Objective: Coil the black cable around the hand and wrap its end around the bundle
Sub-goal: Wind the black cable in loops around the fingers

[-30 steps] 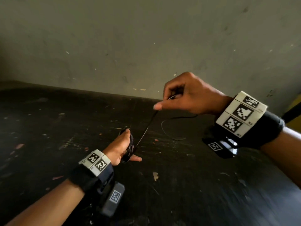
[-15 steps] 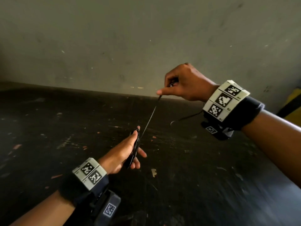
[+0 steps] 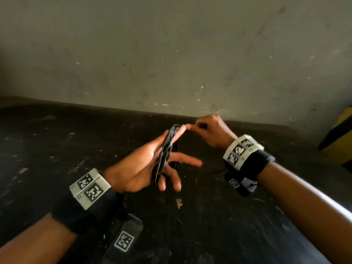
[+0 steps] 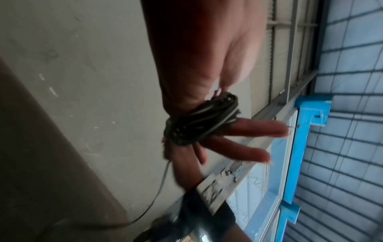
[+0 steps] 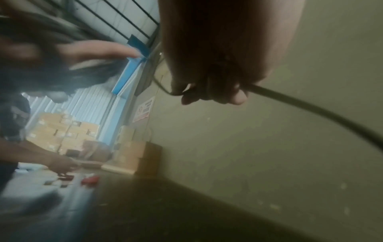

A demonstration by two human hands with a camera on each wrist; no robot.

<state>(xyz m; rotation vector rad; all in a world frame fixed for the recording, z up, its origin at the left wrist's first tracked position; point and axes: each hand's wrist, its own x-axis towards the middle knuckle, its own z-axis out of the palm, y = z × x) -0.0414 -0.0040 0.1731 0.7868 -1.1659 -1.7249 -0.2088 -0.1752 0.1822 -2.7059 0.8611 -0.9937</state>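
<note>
A bundle of thin black cable (image 3: 166, 151) is coiled around the straight fingers of my left hand (image 3: 152, 162), which is held palm-up above the dark table (image 3: 57, 145). In the left wrist view the coil (image 4: 202, 120) circles the base of the spread fingers (image 4: 259, 127). My right hand (image 3: 207, 130) is just beyond the left fingertips, pinching the loose cable. In the right wrist view the cable (image 5: 306, 108) passes through the curled right fingers (image 5: 207, 93) and trails off to the right.
A plain grey wall (image 3: 171, 54) rises right behind the table. A yellow-and-black object (image 3: 339, 138) stands at the far right. Small debris (image 3: 178, 203) dots the table. Stacked cardboard boxes (image 5: 62, 131) and another person's arm (image 5: 41, 160) lie off to the left.
My right hand has dropped from above and come in close to the left fingertips, shortening the stretched cable. My left hand has lifted and turned palm-up with the coil on it.
</note>
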